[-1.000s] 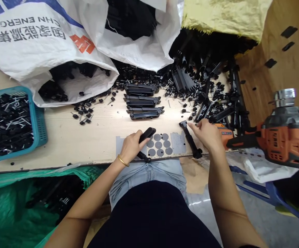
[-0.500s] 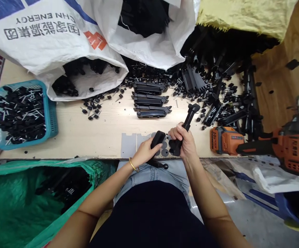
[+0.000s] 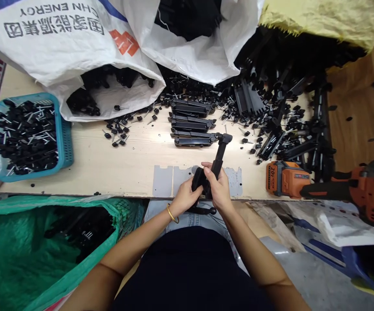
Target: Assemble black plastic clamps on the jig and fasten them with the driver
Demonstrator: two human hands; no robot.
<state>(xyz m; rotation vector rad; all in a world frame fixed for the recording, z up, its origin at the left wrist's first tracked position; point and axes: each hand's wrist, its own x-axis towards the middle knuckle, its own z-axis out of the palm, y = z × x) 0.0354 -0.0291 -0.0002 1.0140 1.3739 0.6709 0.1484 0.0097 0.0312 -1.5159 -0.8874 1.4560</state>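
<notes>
My left hand [image 3: 185, 195], with a gold bangle at the wrist, is closed around a black plastic bracket [image 3: 198, 178]. A thin black arm with a rounded end [image 3: 206, 211] shows below it, over my lap. My right hand [image 3: 221, 190] grips a black telescopic arm [image 3: 220, 156], tilted with its knobbed end up and away from me. The two parts meet between my hands at the table edge; fingers hide whether they are joined. Just beyond lies a row of black folded arms [image 3: 193, 125]. Grey flat pieces [image 3: 162, 181] lie on the table under and beside my hands.
A blue basket [image 3: 65, 144] of black-headed screws stands left. White sacks [image 3: 115, 101] and a yellow sack [image 3: 322, 17] line the back, with loose black parts spilling out. An orange cordless drill [image 3: 372, 190] with its battery [image 3: 288, 178] lies right. A green sack [image 3: 18, 250] hangs below left.
My right hand has moved left, bringing the telescopic arm against the bracket in my left hand. My hands are now close together. The whole view has shifted slightly.
</notes>
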